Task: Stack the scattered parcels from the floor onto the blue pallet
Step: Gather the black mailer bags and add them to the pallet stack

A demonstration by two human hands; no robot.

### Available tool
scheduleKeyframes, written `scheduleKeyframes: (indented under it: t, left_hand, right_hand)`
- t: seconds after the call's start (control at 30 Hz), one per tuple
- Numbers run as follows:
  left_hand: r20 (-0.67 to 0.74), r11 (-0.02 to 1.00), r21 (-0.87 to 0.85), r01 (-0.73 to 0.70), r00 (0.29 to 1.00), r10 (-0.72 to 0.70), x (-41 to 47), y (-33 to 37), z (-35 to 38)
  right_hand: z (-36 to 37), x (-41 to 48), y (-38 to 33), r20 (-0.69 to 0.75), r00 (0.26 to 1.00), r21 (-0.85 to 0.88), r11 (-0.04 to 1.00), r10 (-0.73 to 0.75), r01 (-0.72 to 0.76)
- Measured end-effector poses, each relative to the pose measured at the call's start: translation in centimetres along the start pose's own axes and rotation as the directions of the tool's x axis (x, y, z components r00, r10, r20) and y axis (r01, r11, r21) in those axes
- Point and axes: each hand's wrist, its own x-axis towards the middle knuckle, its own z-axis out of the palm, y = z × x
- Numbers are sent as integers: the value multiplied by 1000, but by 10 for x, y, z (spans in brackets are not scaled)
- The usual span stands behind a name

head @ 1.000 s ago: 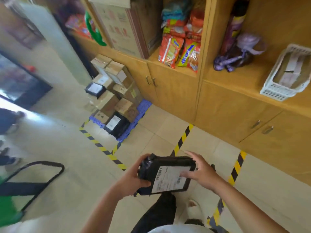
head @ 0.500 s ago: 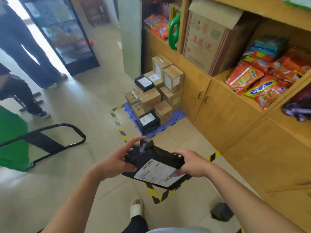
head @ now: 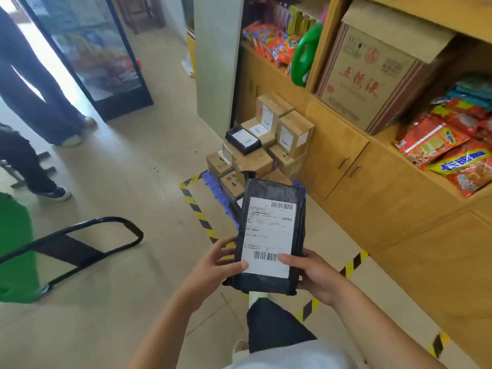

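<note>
Black plastic, crinkled and glossy: that's the black parcel (head: 271,235), up in the air at centre frame with its white shipping label (head: 269,235) facing the camera, long side pointing away toward the far stack. Left hand (head: 215,265) grips the near left edge, thumb pressed onto the label's corner; right hand (head: 314,272) clamps the near right corner, thumb lying across the label just under the lower barcode. Both hands are closed on it, no slack. Beyond the parcel's far edge sits the blue pallet (head: 210,179), only a strip of its near left rim showing, tucked against the wooden cabinet (head: 372,177) on the right and a pale pillar (head: 215,62) behind. Cardboard boxes (head: 292,134) are stacked on it several layers high, with another dark parcel (head: 242,138) lying on the left side of the pile. Yellow-and-black floor tape (head: 197,209) frames the pallet's near left corner. Open tiled floor spreads wide to the left, bare up to the black trolley handle (head: 106,227) at near left. Far left, a bystander's legs (head: 40,83) stand by a glass-fronted fridge (head: 93,49), well apart from the pallet.
</note>
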Motion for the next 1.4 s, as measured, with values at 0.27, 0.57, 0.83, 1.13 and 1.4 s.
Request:
scheduleKeyframes:
  t: [0.27, 0.57, 0.83, 1.13, 1.4]
  left_hand:
    - [-72, 980, -7, 200, 977, -199, 104, 64, -83]
    - [-181, 934, 40, 354, 922, -342, 218, 130, -176]
    - [-48, 846, 243, 474, 877, -478, 336, 163, -203]
    - [-11, 574, 770, 280, 904, -426, 547, 122, -234]
    - [435, -149, 883, -446, 895, -101, 734, 36, -198]
  right_hand:
    - [25, 147, -53, 58, 992, 129, 984, 114, -120]
    - [59, 263, -130, 86, 955, 343, 892, 284, -295]
    - [76, 333, -133, -31, 896, 675, 670, 443, -308]
    - [106, 439, -48, -255, 690, 955, 287, 677, 71]
    - [37, 599, 76, -355, 658, 932, 304, 664, 197]
